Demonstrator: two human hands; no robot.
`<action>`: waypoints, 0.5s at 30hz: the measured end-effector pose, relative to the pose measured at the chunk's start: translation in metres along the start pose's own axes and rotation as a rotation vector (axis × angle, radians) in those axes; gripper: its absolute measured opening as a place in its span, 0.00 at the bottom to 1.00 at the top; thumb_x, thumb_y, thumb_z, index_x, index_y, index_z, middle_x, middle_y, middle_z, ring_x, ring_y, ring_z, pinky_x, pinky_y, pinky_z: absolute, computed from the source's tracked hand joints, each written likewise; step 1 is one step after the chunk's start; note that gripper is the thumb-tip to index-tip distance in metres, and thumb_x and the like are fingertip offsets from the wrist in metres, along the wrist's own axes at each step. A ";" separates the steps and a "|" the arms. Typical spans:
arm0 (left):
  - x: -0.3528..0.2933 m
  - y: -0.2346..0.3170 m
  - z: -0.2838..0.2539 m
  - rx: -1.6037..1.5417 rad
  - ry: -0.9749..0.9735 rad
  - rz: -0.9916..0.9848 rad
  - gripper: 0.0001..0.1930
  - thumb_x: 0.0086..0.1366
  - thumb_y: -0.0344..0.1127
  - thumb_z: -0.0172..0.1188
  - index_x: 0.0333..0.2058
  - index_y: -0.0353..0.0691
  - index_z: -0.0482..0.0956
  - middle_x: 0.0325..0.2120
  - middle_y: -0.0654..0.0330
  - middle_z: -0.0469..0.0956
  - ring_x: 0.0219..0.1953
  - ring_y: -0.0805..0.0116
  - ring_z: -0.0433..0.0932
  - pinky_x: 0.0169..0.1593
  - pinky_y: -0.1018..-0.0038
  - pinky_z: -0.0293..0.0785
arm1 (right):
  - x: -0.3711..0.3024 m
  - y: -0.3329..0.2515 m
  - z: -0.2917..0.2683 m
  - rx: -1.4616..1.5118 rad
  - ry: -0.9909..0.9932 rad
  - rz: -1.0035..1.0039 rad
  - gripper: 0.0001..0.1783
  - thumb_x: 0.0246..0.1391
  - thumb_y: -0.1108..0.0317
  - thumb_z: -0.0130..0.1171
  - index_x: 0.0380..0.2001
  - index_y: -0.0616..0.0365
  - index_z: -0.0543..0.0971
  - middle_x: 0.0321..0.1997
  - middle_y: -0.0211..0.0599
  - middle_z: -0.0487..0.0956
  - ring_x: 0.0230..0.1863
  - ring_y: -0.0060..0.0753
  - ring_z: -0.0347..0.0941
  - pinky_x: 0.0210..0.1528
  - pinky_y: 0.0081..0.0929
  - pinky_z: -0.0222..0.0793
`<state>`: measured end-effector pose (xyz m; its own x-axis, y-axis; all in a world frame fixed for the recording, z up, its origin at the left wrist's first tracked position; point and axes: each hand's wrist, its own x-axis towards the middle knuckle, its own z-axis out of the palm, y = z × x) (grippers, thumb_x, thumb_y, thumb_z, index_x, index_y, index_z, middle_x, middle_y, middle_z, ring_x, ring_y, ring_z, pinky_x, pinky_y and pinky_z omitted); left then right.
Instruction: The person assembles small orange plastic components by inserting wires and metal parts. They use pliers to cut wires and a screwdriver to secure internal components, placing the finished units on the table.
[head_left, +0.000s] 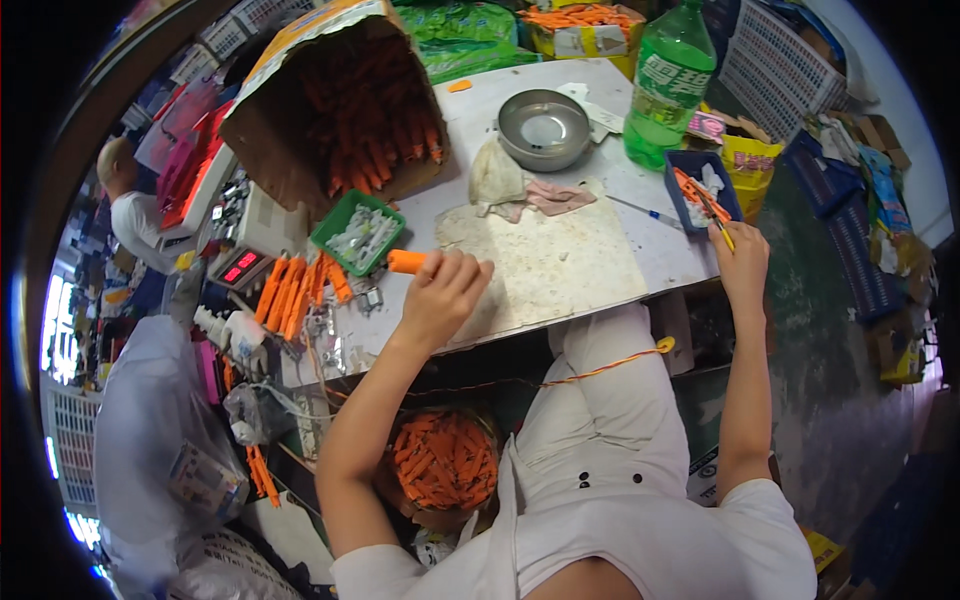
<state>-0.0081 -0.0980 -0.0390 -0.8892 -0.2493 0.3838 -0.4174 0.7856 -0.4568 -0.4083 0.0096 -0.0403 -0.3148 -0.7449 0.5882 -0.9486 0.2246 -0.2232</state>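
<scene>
My left hand (445, 295) is closed around a long orange plastic piece (405, 261) above the near left part of the table. At the table's right side, my right hand (740, 262) pinches a thin yellow-and-dark tool (724, 228); its exact kind is hard to make out. The tool's far end reaches over a small dark blue box (676, 208) that holds orange pieces and crumpled white bits. Just beyond my left hand stands a green tray (322, 236) filled with small pale parts. Several loose orange pieces (290, 295) lie to the left of that hand.
A big cardboard box (235, 125) full of orange pieces lies open at the back left. Beyond a stained sheet (560, 260) sit cloths (497, 180), a metal bowl (545, 165) and a green bottle (665, 90). Under the table is a container of orange pieces (445, 460). Another person (140, 220) is at far left.
</scene>
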 end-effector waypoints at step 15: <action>-0.045 0.046 -0.051 -1.130 0.849 -1.171 0.17 0.64 0.40 0.57 0.43 0.31 0.76 0.33 0.61 0.75 0.36 0.73 0.72 0.44 0.77 0.67 | -0.013 -0.102 0.068 0.130 -0.102 -0.271 0.11 0.46 0.63 0.60 0.28 0.60 0.79 0.39 0.39 0.75 0.44 0.42 0.69 0.51 0.39 0.59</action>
<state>0.0224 -0.0217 -0.0367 0.2055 -0.8478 0.4888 -0.0497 0.4898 0.8704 -0.3056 -0.0464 -0.0783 -0.0394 -0.8271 0.5607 -0.9830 -0.0685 -0.1703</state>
